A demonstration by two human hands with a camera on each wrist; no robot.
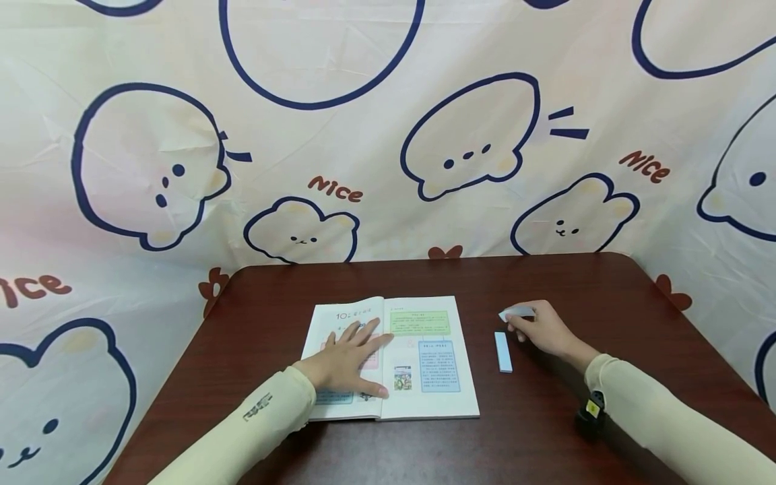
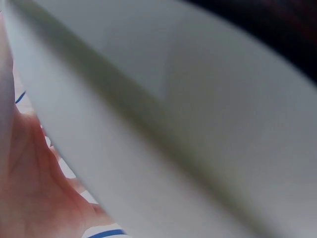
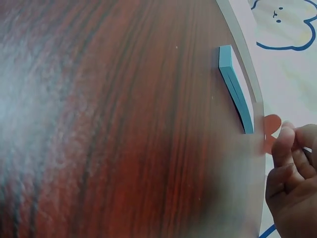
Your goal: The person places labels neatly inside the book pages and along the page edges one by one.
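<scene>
An open book (image 1: 427,406) with printed pages lies on the table. My left hand (image 1: 347,360) rests spread over its left page, the thumb reaching the fold. To the right of the book, my right hand (image 1: 543,329) pinches a pale blue sticky note (image 1: 519,311) between thumb and fingers, above the table. Just below that hand lies a narrow light blue sticky note pad (image 1: 503,352), also seen in the right wrist view as a thin block (image 3: 235,89). In the left wrist view, a blurred pale surface covers most of the picture beside the palm (image 2: 39,193).
The dark brown wooden table (image 1: 424,451) runs back to a cloth backdrop (image 1: 376,155) printed with cartoon bears. A black band with a yellow mark (image 1: 593,407) sits at my right wrist, by the sleeve's cuff.
</scene>
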